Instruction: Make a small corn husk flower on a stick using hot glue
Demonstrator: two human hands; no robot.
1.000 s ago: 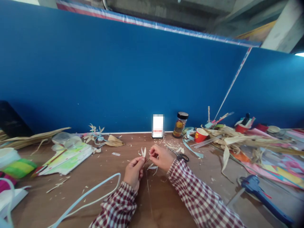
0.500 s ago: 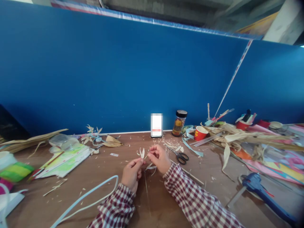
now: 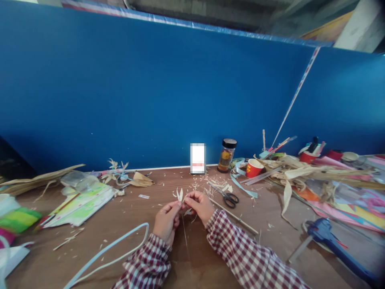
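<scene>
Between the thumb and fingers of my left hand (image 3: pixel 167 218) is a small pale piece of corn husk (image 3: pixel 179 194), its pointed tips standing up like petals. My right hand (image 3: pixel 201 205) is closed in a pinch right beside it; what its fingertips hold is too small to make out. Under the right hand a pale strip (image 3: pixel 188 211) shows in part. Black-handled scissors (image 3: pixel 230 199) lie just beyond the right hand, and a thin stick (image 3: pixel 237 218) lies by the right sleeve.
A blue glue gun (image 3: pixel 326 233) lies at right, below a heap of corn husks (image 3: pixel 303 170). A red paper cup (image 3: pixel 254 168) and a lidded jar (image 3: pixel 227 156) stand at the back. A pale blue loop (image 3: pixel 114 243) lies left; husk scraps (image 3: pixel 197 184) litter the table.
My right hand has moved slightly down and left, closer to the husk piece in my left hand. The left hand has stayed nearly still.
</scene>
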